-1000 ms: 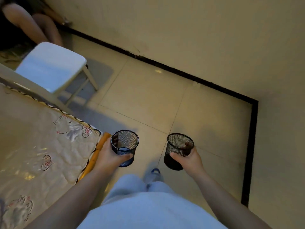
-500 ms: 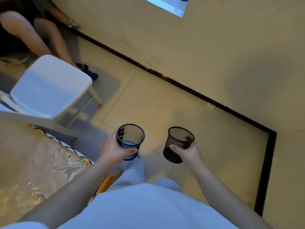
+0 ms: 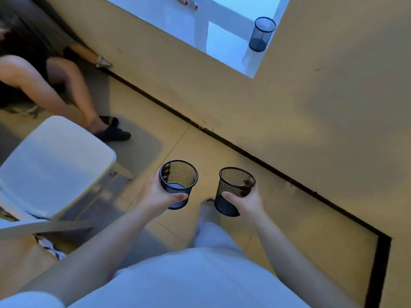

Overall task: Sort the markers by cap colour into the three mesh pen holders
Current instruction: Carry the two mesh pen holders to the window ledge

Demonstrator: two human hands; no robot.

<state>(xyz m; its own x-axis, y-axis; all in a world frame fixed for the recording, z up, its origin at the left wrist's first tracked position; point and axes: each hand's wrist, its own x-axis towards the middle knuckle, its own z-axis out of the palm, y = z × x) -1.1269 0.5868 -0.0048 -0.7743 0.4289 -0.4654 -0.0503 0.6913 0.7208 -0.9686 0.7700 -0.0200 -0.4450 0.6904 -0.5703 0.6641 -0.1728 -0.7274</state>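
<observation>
Left hand (image 3: pixel 159 196) is wrapping a black mesh pen holder (image 3: pixel 178 183), thumb across its front; right hand (image 3: pixel 245 202) is closing round a second mesh holder (image 3: pixel 235 190). Both are being carried upright and look empty. A third holder (image 3: pixel 262 34) is standing on the white table (image 3: pixel 224 16) at 1 o'clock, red-capped markers (image 3: pixel 189 2) lying at 12. Judgement: keeping rims level and setting both down beside the third, well apart from the edge.
</observation>
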